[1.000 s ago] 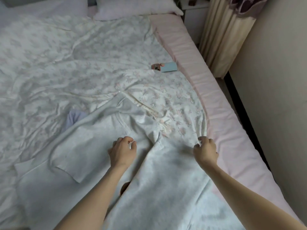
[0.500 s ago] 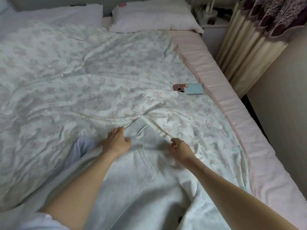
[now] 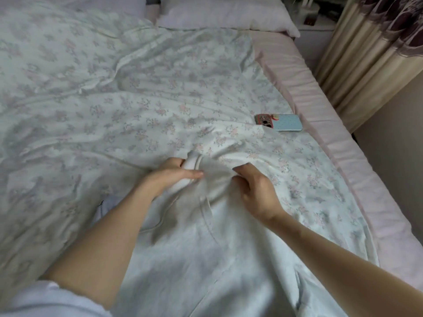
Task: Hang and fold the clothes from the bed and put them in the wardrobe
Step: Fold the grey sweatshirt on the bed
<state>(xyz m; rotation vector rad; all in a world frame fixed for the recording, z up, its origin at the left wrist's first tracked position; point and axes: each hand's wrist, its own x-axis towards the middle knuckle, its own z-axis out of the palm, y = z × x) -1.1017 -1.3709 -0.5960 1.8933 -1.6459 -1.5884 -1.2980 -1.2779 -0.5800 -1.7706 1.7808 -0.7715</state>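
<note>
Lying flat at the near centre of the floral-printed white bed cover [image 3: 160,92], a pale grey cotton garment [image 3: 206,259] is gripped at its far end by both hands. The bunched far edge is held in the curled fingers of the left hand [image 3: 169,175]; the adjoining fabric is pinched by the right hand [image 3: 256,191]. A light blue phone [image 3: 280,122] is seen well apart, far right, near the pink mattress edge [image 3: 320,106].
</note>
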